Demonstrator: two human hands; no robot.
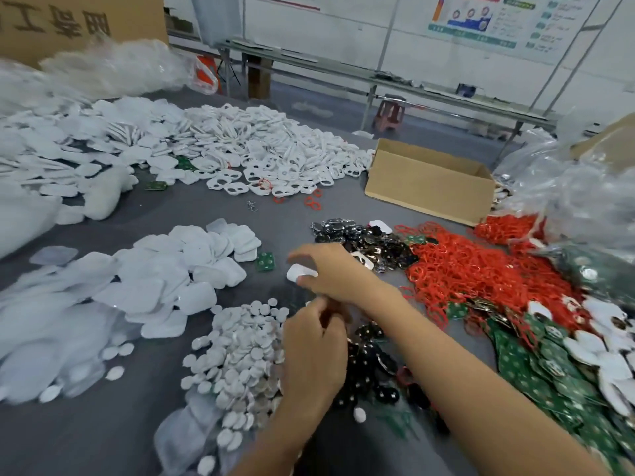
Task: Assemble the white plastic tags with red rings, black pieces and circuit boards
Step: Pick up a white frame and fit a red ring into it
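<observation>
The right hand reaches across the middle of the grey table and pinches one white tag between thumb and fingertips, over the table surface. The left hand sits just below the right wrist with its fingers curled upward. Its fingertips are blurred, so it cannot be determined whether it holds a part. A heap of white discs lies just beside the left hand, on its left. Black pieces lie in a heap under and to the right of the left hand, and more of them are heaped beyond the right hand. The red rings form a large tangled pile to the right of the right forearm. The green circuit boards are piled at the near right, mixed with white parts. A stack of flat white covers occupies the left side of the table. A single board lies between the covers and the right hand. On the far side, a wide heap of white frames with cut-out openings spreads across the table. An open cardboard box stands to the right of that heap. Clear plastic bags are bunched at the right edge, behind the red rings.
</observation>
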